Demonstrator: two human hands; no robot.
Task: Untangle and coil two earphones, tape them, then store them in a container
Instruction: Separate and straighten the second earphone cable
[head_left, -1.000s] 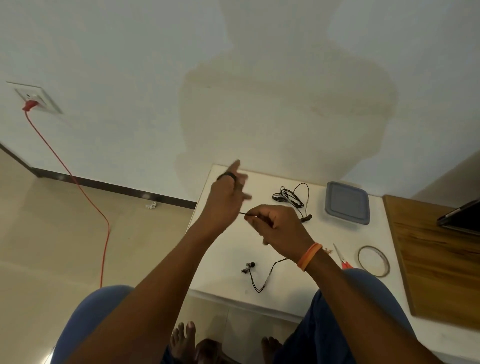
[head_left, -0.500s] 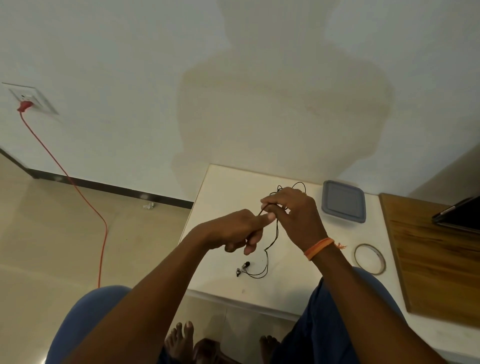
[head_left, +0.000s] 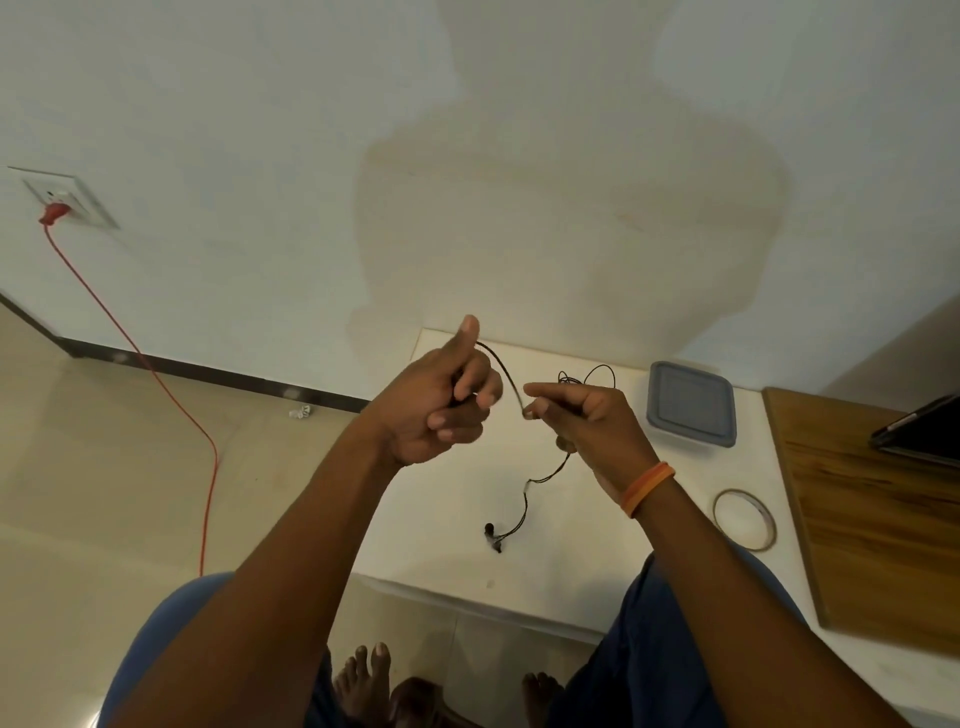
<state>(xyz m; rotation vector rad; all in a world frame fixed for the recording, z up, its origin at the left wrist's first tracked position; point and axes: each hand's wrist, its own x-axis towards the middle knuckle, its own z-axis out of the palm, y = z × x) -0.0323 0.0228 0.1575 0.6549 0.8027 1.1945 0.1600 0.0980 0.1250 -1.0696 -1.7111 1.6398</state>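
Note:
My left hand (head_left: 436, 405) is raised over the white table (head_left: 426, 519), fingers curled round loops of a black earphone cable (head_left: 506, 376), index finger pointing up. My right hand (head_left: 587, 421) pinches the same cable a short way to the right. The cable arcs between the hands, then hangs below my right hand to the earbuds (head_left: 492, 536) lying on the table. A second tangled black earphone (head_left: 589, 375) lies behind my right hand, partly hidden. A grey lidded container (head_left: 691, 402) sits at the back right. A tape roll (head_left: 744, 518) lies by my right forearm.
A wooden board (head_left: 883, 519) lies on the right with a dark tablet-like device (head_left: 919, 426) on it. A red power cord (head_left: 171, 405) runs from a wall socket (head_left: 67, 200) down across the floor at left. My knees and bare feet are under the table's front edge.
My hands have drawn apart from where they met over the table. The left hand rose with cable wound on its fingers, and the earbud end slid slightly on the table.

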